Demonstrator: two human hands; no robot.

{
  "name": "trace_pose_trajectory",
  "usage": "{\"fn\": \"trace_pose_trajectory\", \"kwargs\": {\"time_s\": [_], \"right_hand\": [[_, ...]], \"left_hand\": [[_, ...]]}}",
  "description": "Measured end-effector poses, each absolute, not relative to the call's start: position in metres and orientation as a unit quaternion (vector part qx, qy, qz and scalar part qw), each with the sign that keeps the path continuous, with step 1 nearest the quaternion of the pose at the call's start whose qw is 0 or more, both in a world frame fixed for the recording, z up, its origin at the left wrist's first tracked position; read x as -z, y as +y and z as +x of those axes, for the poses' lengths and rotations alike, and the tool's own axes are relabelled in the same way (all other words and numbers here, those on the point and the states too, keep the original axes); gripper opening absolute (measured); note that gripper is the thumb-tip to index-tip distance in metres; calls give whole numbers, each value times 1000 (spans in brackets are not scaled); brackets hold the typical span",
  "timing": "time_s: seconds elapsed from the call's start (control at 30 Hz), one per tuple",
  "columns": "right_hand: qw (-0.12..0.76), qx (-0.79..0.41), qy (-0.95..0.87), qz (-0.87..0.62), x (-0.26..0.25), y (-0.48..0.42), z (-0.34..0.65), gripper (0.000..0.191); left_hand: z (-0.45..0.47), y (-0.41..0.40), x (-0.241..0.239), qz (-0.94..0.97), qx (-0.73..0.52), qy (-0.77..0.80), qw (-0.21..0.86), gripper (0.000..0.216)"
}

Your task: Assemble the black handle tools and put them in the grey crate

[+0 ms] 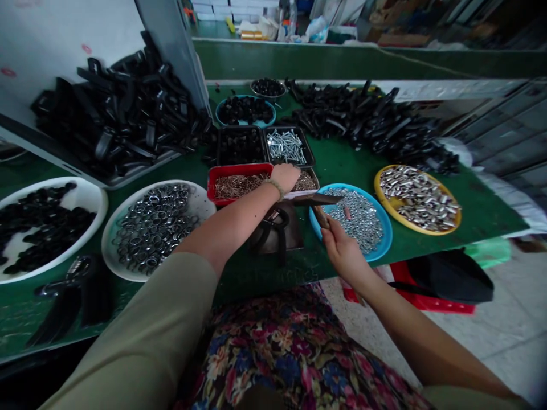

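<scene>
My left hand (pixel 285 175) reaches forward over a small tray of tiny brownish metal parts (pixel 306 180). Its fingertips are hidden behind the back of the hand. In my right hand (pixel 344 253) is the wooden handle of a hammer (pixel 317 199), its dark head held level beside the blue basin. Below the left wrist, a black plastic piece with two arms and a metal part (pixel 277 222) lies on a dark square metal plate (pixel 294 232). A red tray (pixel 211 185) of thin copper-coloured pins sits left of my left hand.
Around stand a blue basin (pixel 388 242) of small shiny parts, a yellow basin (pixel 456 223) of metal cylinders, a white basin (pixel 200 196) of metal rings and a tray of screws (pixel 285 145). Black handles pile up in a grey bin (pixel 173 34) and at the back right (pixel 363 117).
</scene>
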State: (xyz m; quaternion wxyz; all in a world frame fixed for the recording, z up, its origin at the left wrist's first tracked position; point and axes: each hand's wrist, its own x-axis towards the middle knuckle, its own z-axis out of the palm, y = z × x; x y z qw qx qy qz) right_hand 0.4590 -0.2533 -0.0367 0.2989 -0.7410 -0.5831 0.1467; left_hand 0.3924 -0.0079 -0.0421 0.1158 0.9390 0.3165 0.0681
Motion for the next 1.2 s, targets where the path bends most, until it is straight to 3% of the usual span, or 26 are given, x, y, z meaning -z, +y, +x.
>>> {"fn": "trace_pose_trajectory", "kwargs": {"time_s": [0.2,0.3,0.37,0.5,0.83,1.2], "right_hand": [[306,-140,-557,-759,39,-258,464,45],[326,-144,-560,-748,42,-259,464,46],[334,-144,-563,-742,45,-259,463,45],[342,-152,-573,-729,46,-255,456,43],[359,-153,-593,-705,49,-256,448,40],[348,-167,-605,-696,50,-256,442,41]], "left_hand": [[337,-35,31,920,-151,302,201,23],[288,-74,42,882,-201,300,302,17],[265,-96,55,865,-227,318,315,15],[255,-118,79,872,-257,321,265,16],[259,-121,81,952,-128,277,23,23],[254,-126,80,959,-108,259,38,25]]}}
